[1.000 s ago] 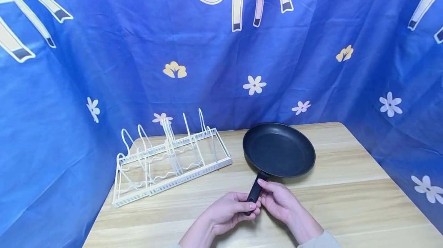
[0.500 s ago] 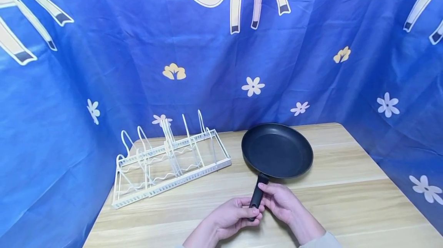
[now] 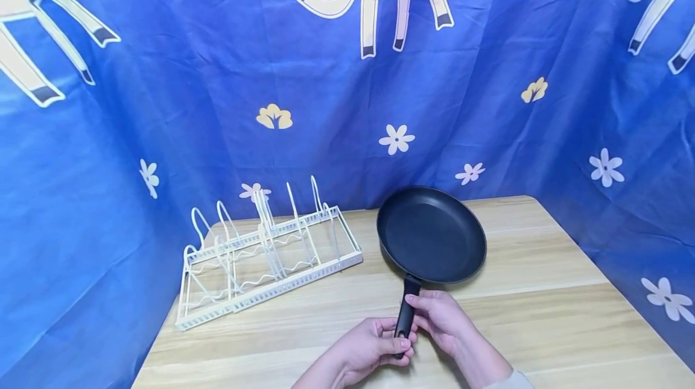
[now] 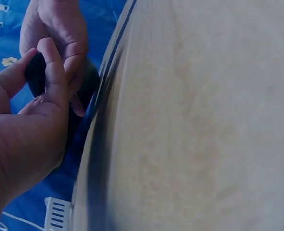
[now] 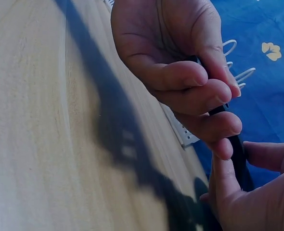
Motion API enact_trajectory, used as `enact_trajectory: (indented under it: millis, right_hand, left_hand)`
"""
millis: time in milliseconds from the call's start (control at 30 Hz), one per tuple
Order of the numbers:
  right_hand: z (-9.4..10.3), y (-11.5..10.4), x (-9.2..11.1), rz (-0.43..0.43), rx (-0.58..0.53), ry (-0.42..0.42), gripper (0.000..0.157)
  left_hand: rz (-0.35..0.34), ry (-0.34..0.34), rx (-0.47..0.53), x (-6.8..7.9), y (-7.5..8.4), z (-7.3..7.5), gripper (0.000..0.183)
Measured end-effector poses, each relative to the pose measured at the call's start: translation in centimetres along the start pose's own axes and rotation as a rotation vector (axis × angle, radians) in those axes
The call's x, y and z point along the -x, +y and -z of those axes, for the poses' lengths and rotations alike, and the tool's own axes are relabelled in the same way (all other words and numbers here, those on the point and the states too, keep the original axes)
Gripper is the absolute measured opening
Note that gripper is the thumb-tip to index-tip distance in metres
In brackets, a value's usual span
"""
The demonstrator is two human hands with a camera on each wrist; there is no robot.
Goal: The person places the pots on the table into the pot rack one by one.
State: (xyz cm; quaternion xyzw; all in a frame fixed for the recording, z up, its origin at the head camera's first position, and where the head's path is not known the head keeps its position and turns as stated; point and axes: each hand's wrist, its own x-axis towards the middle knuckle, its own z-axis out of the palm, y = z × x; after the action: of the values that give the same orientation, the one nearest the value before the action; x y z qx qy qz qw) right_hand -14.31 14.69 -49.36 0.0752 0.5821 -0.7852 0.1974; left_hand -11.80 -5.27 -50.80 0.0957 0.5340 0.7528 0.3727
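Both wrist views are close and partly blurred. In the left wrist view the handle (image 4: 35,72) shows only as a dark sliver between fingers, and the pan bowl is out of frame. In the right wrist view the handle (image 5: 236,154) is a thin black bar, mostly covered by curled fingers (image 5: 190,77). In the head view both forearms are cut off by the bottom edge.

The frying pan (image 3: 431,235) is black, round and shallow, with a matte inner surface and a straight black handle (image 3: 404,319). It sits over the middle of the desk (image 3: 543,292), its handle pointing toward the near edge. I cannot tell whether its base touches the wood.

The left hand (image 3: 371,347) grasps the handle's near end, thumb on top. The right hand (image 3: 442,319) grasps the handle just above it, fingertips wrapped around. The two hands touch.

The desk is pale wood-grain laminate. A white wire rack (image 3: 266,256) with upright loops and a perforated rail stands toward the far left corner, apart from the pan. A blue printed cloth (image 3: 163,105) with flowers hangs behind.
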Motion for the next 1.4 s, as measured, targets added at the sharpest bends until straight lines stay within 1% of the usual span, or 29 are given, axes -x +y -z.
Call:
enact_trajectory:
  millis: [100,200,333,400,467,533,667,800,867,933,1000,1100,1233,1367,1400]
  right_hand:
    - [-0.3,-0.2,0.2,0.016,0.037,0.014,0.005]
    - [-0.6,-0.5,0.3,0.026,0.081,0.037,0.008]
    - [-0.9,-0.7,0.6,0.039,0.176,0.078,0.018]
    - [-1.0,-0.7,0.7,0.053,0.222,0.088,0.025]
    - [-1.1,-0.7,0.8,0.064,0.251,0.096,0.029]
    - [-1.2,-0.8,0.9,0.076,0.256,0.093,0.03]
    - [-1.3,-1.0,1.2,0.092,0.223,0.067,0.02]
    - [-1.2,-1.3,1.5,0.103,0.161,0.0,0.017]
    - [-1.1,-1.4,1.6,0.104,0.128,-0.038,0.019]
    - [-1.1,-1.6,1.7,0.104,0.098,-0.081,0.022]
    - [-1.1,-1.7,1.9,0.103,0.074,-0.127,0.027]
    - [-1.1,-1.9,2.1,0.109,0.053,-0.198,0.032]
    - [-1.2,-2.0,2.4,0.132,0.05,-0.258,0.041]
    - [-1.2,-2.1,2.6,0.153,0.042,-0.287,0.047]
    - [-1.2,-2.2,2.6,0.154,0.035,-0.298,0.047]
  left_hand:
    - [-0.015,0.031,-0.031,0.1,-0.1,-0.4,0.038]
    - [-0.04,0.057,-0.07,0.1,-0.3,-0.9,0.035]
    - [-0.082,0.114,-0.148,0.1,-0.4,-1.9,0.027]
    - [-0.09,0.145,-0.188,0.2,-0.3,-2.4,0.023]
    - [-0.088,0.172,-0.223,0.5,-0.2,-2.8,0.023]
    - [-0.086,0.19,-0.262,0.7,0.0,-3.1,0.024]
    - [-0.102,0.231,-0.376,1.2,0.4,-3.7,0.024]
    - [-0.125,0.262,-0.504,1.7,0.8,-4.0,0.023]
    - [-0.131,0.269,-0.531,1.8,0.9,-4.1,0.025]
    - [-0.143,0.262,-0.543,1.9,0.9,-4.0,0.027]
    - [-0.146,0.252,-0.529,1.9,0.9,-3.9,0.031]
    - [-0.149,0.215,-0.512,2.1,1.0,-3.6,0.03]
    - [-0.154,0.132,-0.473,2.5,1.3,-2.9,0.026]
    - [-0.169,0.014,-0.443,3.0,1.7,-2.0,0.031]
    - [-0.168,-0.018,-0.418,3.0,1.8,-1.8,0.035]
